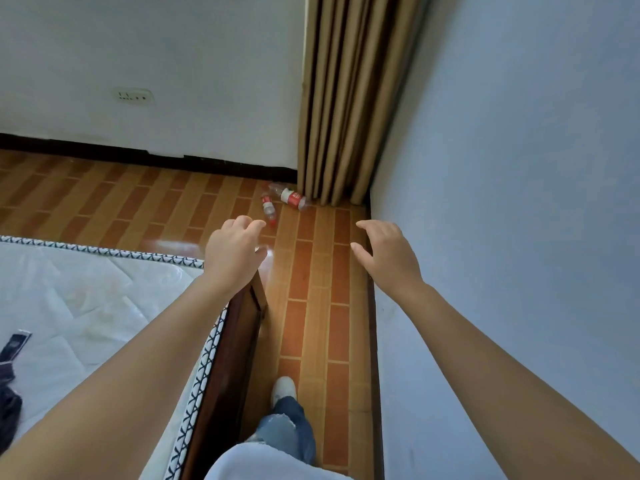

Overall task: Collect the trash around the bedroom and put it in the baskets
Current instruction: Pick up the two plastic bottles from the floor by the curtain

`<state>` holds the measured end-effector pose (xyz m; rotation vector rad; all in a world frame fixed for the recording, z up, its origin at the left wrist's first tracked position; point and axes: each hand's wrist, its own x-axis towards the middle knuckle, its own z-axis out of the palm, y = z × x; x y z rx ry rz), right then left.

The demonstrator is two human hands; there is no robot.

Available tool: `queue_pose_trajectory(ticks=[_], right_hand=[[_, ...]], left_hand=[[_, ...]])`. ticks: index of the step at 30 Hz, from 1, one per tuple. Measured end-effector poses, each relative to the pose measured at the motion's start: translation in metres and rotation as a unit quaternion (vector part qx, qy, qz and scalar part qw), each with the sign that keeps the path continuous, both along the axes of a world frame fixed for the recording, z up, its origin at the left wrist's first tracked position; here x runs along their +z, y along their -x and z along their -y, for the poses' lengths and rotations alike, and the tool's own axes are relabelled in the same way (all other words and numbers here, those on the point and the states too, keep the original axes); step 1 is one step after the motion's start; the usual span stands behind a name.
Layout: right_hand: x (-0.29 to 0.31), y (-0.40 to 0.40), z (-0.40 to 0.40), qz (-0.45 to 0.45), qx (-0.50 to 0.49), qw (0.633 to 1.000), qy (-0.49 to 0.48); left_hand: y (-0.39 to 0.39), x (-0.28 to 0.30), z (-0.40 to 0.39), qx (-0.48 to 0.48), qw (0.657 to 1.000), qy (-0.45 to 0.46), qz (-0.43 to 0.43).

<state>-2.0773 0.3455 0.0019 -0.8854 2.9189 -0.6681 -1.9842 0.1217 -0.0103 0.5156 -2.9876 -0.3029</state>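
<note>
A blue-grey wall (519, 168) fills the right side, and a white wall (156, 64) with a black skirting board and a socket (134, 96) runs across the far end. The brick-patterned floor (311, 289) forms a narrow aisle between the blue-grey wall and the bed (86, 299), whose white quilted mattress sits in a dark wooden frame. Tan curtains (349, 98) hang in the far corner. Both bare arms reach forward: the left hand (232, 252) hovers over the bed's corner, the right hand (388, 256) near the wall, each with loosely curled fingers holding nothing. A leg in jeans with a white shoe (284, 389) stands in the aisle. Dark cloth (8, 393) lies on the mattress. Two plastic bottles with red labels lie on the floor by the curtain foot: the larger bottle (291, 197) nearest the curtain, the smaller bottle (269, 209) just beside it.
</note>
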Motion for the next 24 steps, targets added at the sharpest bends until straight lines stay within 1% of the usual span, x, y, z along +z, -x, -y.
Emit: queue_pose_trajectory(ticks=[6, 10, 16, 24], right_hand=[[-0.001, 0.08, 0.036, 0.006, -0.028, 1.0, 0.0], [-0.005, 0.133, 0.052, 0.01, -0.032, 0.999, -0.003], [-0.021, 0.228, 0.085, 0.017, -0.002, 1.0, 0.007], [-0.028, 0.375, 0.138, 0.03, 0.055, 0.998, -0.003]], left_hand=[[0.091, 0.003, 0.05, -0.016, 1.0, 0.006, 0.022], [0.141, 0.001, 0.077, -0.014, 1.0, 0.01, 0.019], [0.213, -0.007, 0.105, 0.019, 0.999, 0.008, 0.031], [0.34, -0.011, 0.133, 0.08, 0.996, 0.0, 0.048]])
